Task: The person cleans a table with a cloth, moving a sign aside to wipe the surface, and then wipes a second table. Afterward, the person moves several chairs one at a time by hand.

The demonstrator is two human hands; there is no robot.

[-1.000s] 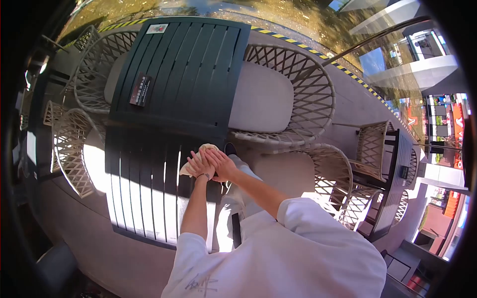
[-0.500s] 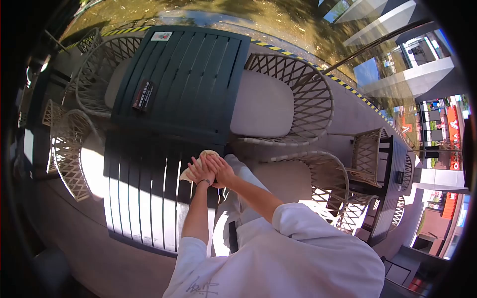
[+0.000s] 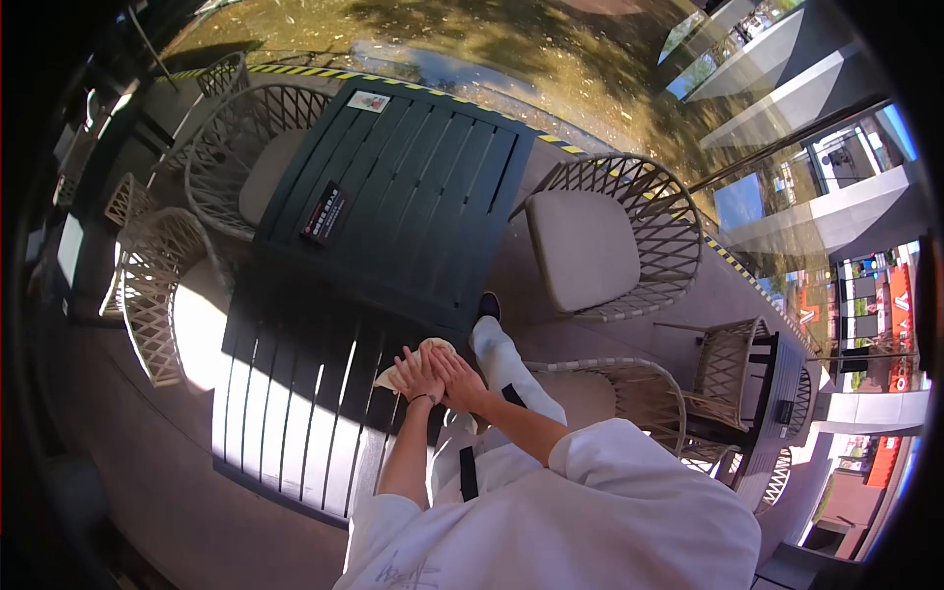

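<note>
Pair of bare hands, both on one pale cloth; left hand, a dark band at its wrist, lies palm down on the cloth with fingers spread and extended; right hand lies close against it, its fingers extended and overlapping the left hand; grip of each, open and flat, pressing from above rather than closed round anything; thumb positions, too small to tell. Cloth, bunched and cream-coloured, lies beneath the palms and fingers; one edge shows beyond the fingertips, another pokes out to the left of the left hand; its middle is hidden by the hands. Beneath the cloth, a dark slatted near table, partly in bright sun and partly in shadow; the hands work near its right edge, on the side of the person's legs. Adjoining it, a dark green far table, slatted likewise; on it, one black sign with white lettering; also one small white card near the far edge. Seating, woven, with pale cushions: an upper right chair beside the far table; a lower right chair, partly behind the person's leg; further chairs on the left; one dark shoe near the join of the tables.
</note>
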